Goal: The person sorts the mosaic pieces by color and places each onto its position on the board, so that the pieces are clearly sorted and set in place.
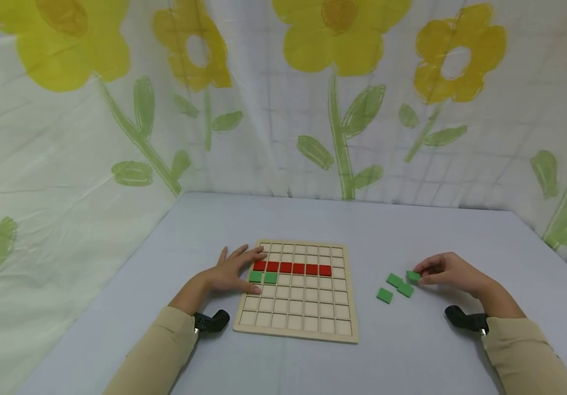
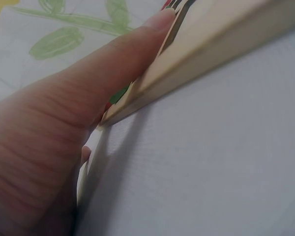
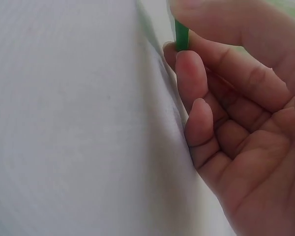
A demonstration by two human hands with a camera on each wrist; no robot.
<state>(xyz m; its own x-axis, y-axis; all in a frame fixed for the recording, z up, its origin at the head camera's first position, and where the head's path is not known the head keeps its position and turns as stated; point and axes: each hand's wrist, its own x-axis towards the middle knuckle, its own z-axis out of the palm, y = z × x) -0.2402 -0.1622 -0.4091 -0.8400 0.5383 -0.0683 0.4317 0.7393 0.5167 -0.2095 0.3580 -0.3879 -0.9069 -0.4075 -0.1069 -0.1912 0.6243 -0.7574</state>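
the left hand (image 1: 226,274) hides part of the left edge of the wooden board (image 1: 295,336), its thumb and index finger reaching over onto it; the hand is relaxed, with fingers spread, and rests on the board rather than grasping it. in the left wrist view the thumb blocks most of the grid, so only slivers of red and green show behind it. the right hand (image 1: 453,271) pinches a green tile (image 1: 413,277) between thumb and fingers, just beside the loose ones on the table (image 1: 342,222); in the right wrist view only a narrow strip of that tile shows, its upper end covered by the thumb, and whether it touches the table i cannot tell. both sleeves (image 1: 152,351) are cut off by the lower edge of the head view

the board is divided into small square compartments: six red tiles (image 1: 299,268) run along the third row from the far side, starting at the left, and two green tiles (image 1: 270,277) sit at the left of the row just nearer. three loose green tiles (image 1: 384,295) lie on the table between board and right hand; whether the farther two touch is hard to make out
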